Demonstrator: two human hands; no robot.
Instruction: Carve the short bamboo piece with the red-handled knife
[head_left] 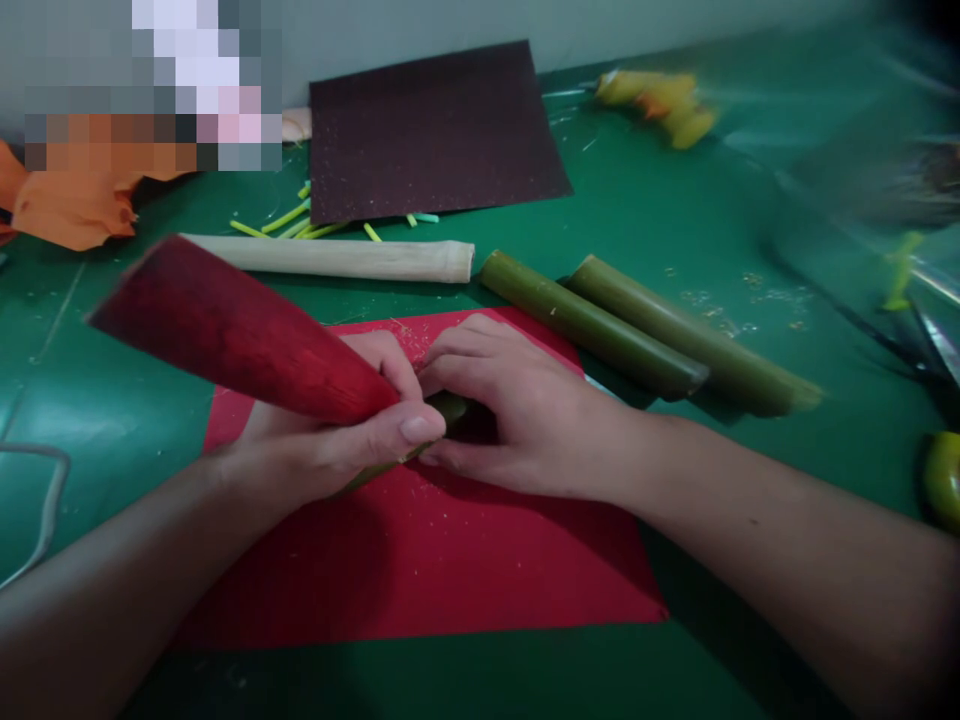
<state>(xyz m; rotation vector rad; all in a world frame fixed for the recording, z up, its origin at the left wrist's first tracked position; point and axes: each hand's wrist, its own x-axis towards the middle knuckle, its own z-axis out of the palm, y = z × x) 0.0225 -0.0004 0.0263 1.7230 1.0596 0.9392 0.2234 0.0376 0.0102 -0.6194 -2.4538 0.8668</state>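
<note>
My left hand [322, 440] is closed around a thick red handle-like piece [247, 335], which looks like stained wood. It slants up to the left and widens toward its flat end; its lower end is hidden by my fingers. Across from it, my right hand [517, 400] curls over a green bamboo piece [375, 472], pressing it against a red sheet [480, 560]. Both hands cover much of that bamboo. Fine pale dust is scattered over the sheet.
Behind my hands lie a pale peeled bamboo stick [360, 260] and two green bamboo tubes [592, 325]. Further back are a dark brown sheet [435, 140], thin yellow-green strips [285, 217], an orange cloth-like thing [75, 210] and a yellow object [660, 100]. The table [615, 220] is green.
</note>
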